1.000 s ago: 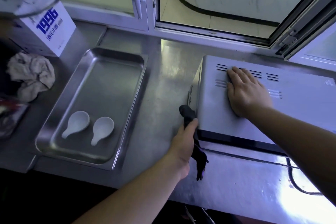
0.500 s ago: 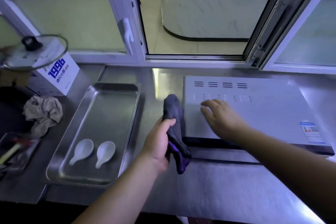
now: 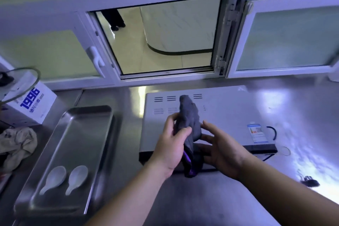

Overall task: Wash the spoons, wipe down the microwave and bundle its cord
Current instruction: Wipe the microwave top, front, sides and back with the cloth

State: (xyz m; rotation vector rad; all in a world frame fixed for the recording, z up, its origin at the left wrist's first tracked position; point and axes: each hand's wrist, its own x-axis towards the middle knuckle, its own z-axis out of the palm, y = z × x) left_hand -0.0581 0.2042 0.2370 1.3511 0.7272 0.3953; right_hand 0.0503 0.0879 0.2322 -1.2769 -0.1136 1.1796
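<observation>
My left hand (image 3: 172, 146) gripped the dark cloth (image 3: 189, 117) above the microwave (image 3: 229, 108), my right hand (image 3: 221, 149) spread open at its 3 o'clock, spoons (image 3: 55, 178) in the tray (image 3: 88, 111) at 8 o'clock

A: Where is the dark grey cloth (image 3: 189, 115)?
B: Gripped in the left hand (image 3: 172, 145), above the silver box-shaped microwave (image 3: 229, 115); the right hand (image 3: 220, 150) hovers just beside it, fingers spread.
A: And the white ceramic spoons (image 3: 55, 178)?
B: Side by side in the rectangular steel tray (image 3: 89, 109) on the steel desk (image 3: 127, 145), left of the microwave.
</observation>
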